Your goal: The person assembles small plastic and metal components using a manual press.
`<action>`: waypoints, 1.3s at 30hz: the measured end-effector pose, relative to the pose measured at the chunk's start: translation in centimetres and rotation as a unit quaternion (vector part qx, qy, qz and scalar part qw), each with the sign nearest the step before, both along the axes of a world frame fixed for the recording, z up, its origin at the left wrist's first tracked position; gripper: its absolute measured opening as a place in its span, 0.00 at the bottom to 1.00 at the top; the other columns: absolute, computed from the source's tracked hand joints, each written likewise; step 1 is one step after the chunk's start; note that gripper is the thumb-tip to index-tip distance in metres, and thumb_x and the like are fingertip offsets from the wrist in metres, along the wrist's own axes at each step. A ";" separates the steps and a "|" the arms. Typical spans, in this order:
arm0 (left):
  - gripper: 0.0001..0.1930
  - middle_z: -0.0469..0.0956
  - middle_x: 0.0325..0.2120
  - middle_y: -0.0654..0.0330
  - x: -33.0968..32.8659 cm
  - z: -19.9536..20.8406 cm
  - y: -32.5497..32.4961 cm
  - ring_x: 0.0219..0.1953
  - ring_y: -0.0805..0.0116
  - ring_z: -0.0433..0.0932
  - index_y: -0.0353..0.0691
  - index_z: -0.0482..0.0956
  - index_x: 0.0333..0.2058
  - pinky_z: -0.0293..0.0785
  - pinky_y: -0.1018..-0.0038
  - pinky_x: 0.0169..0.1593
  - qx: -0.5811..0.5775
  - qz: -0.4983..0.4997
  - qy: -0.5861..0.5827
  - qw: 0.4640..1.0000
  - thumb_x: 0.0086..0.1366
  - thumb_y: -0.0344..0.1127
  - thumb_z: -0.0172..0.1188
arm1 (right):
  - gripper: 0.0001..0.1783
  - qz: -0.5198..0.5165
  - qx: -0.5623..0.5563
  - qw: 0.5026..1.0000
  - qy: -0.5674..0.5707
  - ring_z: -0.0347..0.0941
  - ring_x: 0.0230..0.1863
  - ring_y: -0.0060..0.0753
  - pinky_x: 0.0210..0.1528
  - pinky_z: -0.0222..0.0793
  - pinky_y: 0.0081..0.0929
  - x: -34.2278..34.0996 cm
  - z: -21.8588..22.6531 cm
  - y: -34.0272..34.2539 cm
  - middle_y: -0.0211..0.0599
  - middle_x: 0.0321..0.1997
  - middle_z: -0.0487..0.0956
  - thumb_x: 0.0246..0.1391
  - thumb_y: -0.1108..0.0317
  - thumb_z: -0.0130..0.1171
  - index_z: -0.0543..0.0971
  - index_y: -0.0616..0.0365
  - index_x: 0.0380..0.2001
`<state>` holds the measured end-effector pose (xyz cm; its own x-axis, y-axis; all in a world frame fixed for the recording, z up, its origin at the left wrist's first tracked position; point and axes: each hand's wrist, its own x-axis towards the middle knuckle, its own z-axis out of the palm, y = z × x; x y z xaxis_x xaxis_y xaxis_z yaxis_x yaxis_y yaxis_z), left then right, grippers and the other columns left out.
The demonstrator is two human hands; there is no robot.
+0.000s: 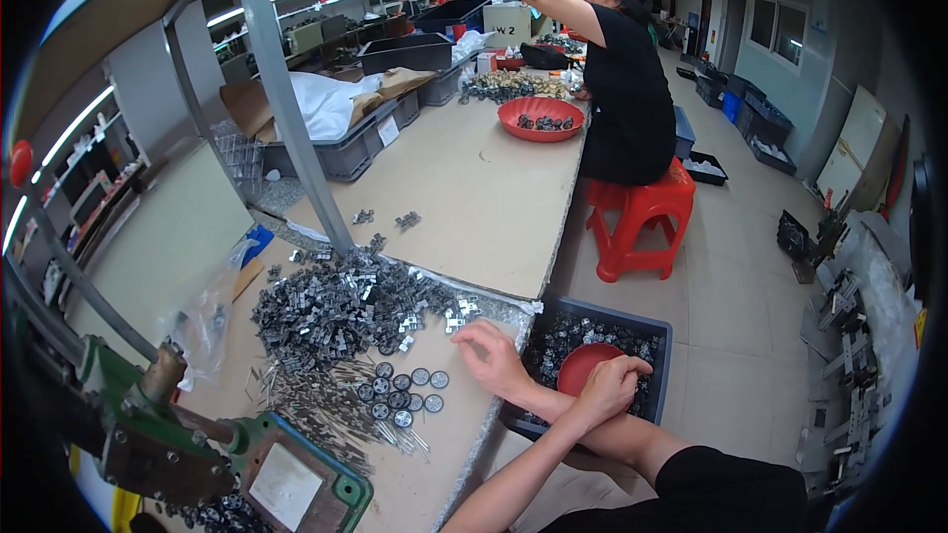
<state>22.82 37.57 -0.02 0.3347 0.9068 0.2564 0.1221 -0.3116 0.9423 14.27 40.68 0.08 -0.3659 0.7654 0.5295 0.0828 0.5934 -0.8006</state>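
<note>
My forearms cross, the left over the right. My left hand (612, 388) is closed above the grey bin (666, 355) at the table's side, near the red bowl (585, 363) inside it. Whatever its fingers hold, if anything, is hidden. Over the table edge, my right hand (491, 359) has loosely bent fingers, a little apart, with nothing visible in them. It is beside a heap of small black and silver metal parts (326, 306). Several small black wheels with silver hubs (398, 399) lie nearer me, next to a spread of thin metal pins (311, 415).
A green hand press (336, 482) stands at the lower left. A metal post (286, 99) rises behind the heap. Farther along, a red basin (541, 120) holds parts, and a person in black (632, 89) sits on a red stool (647, 217), one arm raised.
</note>
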 end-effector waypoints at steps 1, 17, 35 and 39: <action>0.13 0.79 0.33 0.49 0.0 -0.1 0.1 0.39 0.52 0.78 0.34 0.79 0.35 0.72 0.64 0.45 0.000 0.001 0.000 1.000 0.57 0.27 0.44 | 0.05 0.000 -0.004 1.000 -0.003 0.73 0.38 0.40 0.42 0.68 0.30 0.0 0.0 0.1 0.40 0.34 0.75 0.49 0.76 0.52 0.75 0.62 0.30; 0.14 0.80 0.34 0.50 -0.7 1.3 -0.2 0.40 0.57 0.79 0.33 0.79 0.36 0.72 0.69 0.47 -0.045 0.009 0.015 0.999 0.57 0.26 0.44 | 0.04 -0.010 -0.004 1.000 0.013 0.73 0.38 0.39 0.42 0.68 0.29 -0.2 -0.6 0.2 0.39 0.33 0.75 0.50 0.75 0.53 0.76 0.62 0.30; 0.11 0.78 0.34 0.60 -4.2 1.6 -16.2 0.39 0.75 0.76 0.34 0.75 0.45 0.70 0.79 0.44 -0.128 0.150 -0.179 0.964 0.66 0.27 0.48 | 0.06 -0.026 0.025 0.999 0.027 0.73 0.31 0.41 0.35 0.69 0.31 -0.7 -3.2 1.2 0.43 0.28 0.75 0.47 0.73 0.52 0.77 0.61 0.27; 0.10 0.78 0.31 0.63 -6.4 -6.2 -21.8 0.34 0.76 0.76 0.35 0.77 0.42 0.70 0.81 0.38 -0.172 0.256 -0.115 0.944 0.66 0.29 0.49 | 0.06 -0.026 0.071 0.996 0.046 0.72 0.31 0.49 0.35 0.67 0.40 -0.7 -3.3 2.3 0.47 0.26 0.74 0.47 0.72 0.51 0.76 0.61 0.23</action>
